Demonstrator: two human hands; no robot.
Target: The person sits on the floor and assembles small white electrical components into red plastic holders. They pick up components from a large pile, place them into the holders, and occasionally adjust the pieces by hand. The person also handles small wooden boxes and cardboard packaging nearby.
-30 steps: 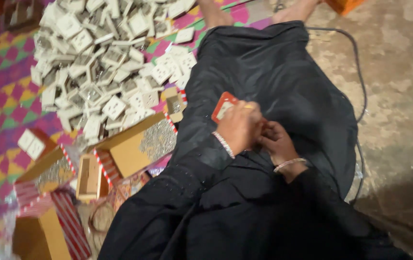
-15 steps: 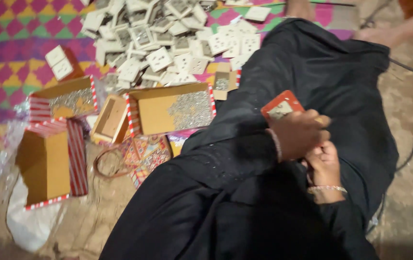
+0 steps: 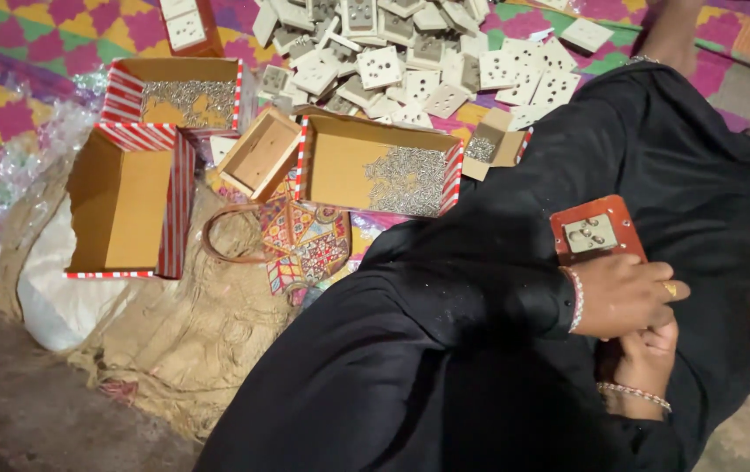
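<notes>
The left hand (image 3: 624,295), a gold ring on one finger and a beaded bracelet at the wrist, is curled shut around the lower edge of a red-brown switch plate (image 3: 596,231), which stands over the person's lap with a grey socket insert showing on its face; the right hand (image 3: 646,358), also wearing a bracelet, lies just beneath the left and touches it, its fingers folded in, but what it pinches, if anything, cannot be told from here. Both hands rest on the black robe (image 3: 480,350) that covers the lap and fills the lower right of the view.

On the patterned mat (image 3: 8,87), towards its far edge, a heap of white socket plates (image 3: 410,52) spreads wide; just in front of the heap sits an open cardboard box (image 3: 379,166) with red-and-white striped edges, a drift of small metal screws gathered at its right end. A smaller cardboard tray (image 3: 260,153) leans beside it on the left; further left a second striped box (image 3: 174,92) holds more screws, and an empty striped box (image 3: 121,205) lies open near the mat's left edge. A small carton of screws (image 3: 493,149) rests between the heap and the robe. Burlap sacking (image 3: 191,332) is bunched at the near side, with a white bag (image 3: 56,288) just beside it.
</notes>
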